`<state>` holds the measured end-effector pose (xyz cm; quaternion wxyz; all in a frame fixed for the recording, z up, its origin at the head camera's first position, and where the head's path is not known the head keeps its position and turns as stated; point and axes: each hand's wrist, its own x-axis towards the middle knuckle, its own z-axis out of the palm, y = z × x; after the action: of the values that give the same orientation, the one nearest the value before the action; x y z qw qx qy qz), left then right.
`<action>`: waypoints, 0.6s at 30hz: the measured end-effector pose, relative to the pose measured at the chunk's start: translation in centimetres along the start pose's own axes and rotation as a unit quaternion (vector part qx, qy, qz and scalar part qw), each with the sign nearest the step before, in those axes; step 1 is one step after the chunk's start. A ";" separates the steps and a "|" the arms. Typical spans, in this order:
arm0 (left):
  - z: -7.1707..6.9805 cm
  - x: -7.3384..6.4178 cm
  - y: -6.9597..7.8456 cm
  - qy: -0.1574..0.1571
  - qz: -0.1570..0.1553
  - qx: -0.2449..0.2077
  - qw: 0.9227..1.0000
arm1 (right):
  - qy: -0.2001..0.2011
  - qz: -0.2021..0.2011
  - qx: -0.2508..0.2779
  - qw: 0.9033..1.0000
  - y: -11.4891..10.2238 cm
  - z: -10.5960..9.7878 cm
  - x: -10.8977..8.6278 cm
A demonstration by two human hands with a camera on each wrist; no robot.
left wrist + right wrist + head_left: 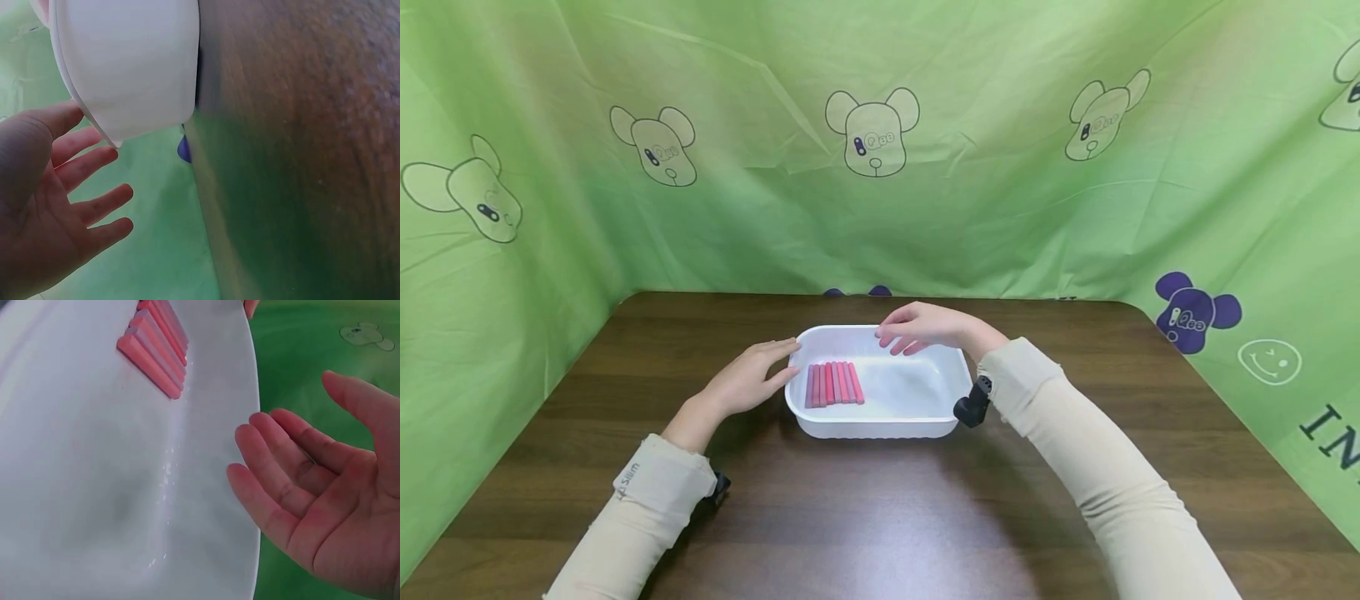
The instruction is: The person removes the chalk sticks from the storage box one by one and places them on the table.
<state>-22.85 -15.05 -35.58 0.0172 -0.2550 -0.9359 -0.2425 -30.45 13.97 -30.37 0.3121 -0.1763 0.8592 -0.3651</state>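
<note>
A white plastic tub [880, 428] stands on the table in the head view. Along its left side lies a row of several pink and mauve sticks [835, 384], side by side; the right wrist view shows the sticks [156, 347] against the tub's wall. My left hand [748, 379] is at the tub's left rim, fingers spread and thumb at the edge; the left wrist view has that hand [56, 194] beside the tub [128, 62]. Above the far rim hovers my right hand [928, 325], fingers loosely bent, and the right wrist view shows nothing held in that hand [325, 494].
The tub stands toward the back of a dark wooden table [865, 517]. A green curtain [985, 208] printed with bear heads hangs behind the table and along both sides. Black wrist cameras are strapped at both cuffs, the right camera [973, 402] close beside the tub.
</note>
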 end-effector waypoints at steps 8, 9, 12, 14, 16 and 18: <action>0.1 0.3 -0.3 -0.005 -0.001 -0.001 1.000 | -0.028 0.001 0.040 0.999 0.0 -0.1 1.3; 0.1 0.3 -0.3 -0.007 -0.003 0.000 1.000 | -0.030 0.000 0.045 0.999 0.0 0.0 1.5; 0.1 0.3 -0.3 -0.010 -0.008 -0.001 1.000 | -0.032 0.004 0.053 0.998 -0.1 0.1 2.2; 0.0 0.3 -0.3 -0.012 -0.011 -0.003 1.000 | -0.039 0.006 0.049 0.998 -0.1 0.2 2.6; 0.0 0.3 -0.3 -0.015 -0.015 -0.005 1.000 | -0.047 0.008 0.047 0.998 0.0 0.4 3.0; 0.0 0.4 -0.3 -0.018 -0.021 -0.006 1.000 | -0.058 0.009 0.046 0.997 0.1 0.5 3.5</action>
<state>-23.29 -15.09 -35.68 -0.0065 -0.2401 -0.9395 -0.2441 -32.67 11.90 -32.13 0.3722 -0.1751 0.8234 -0.3910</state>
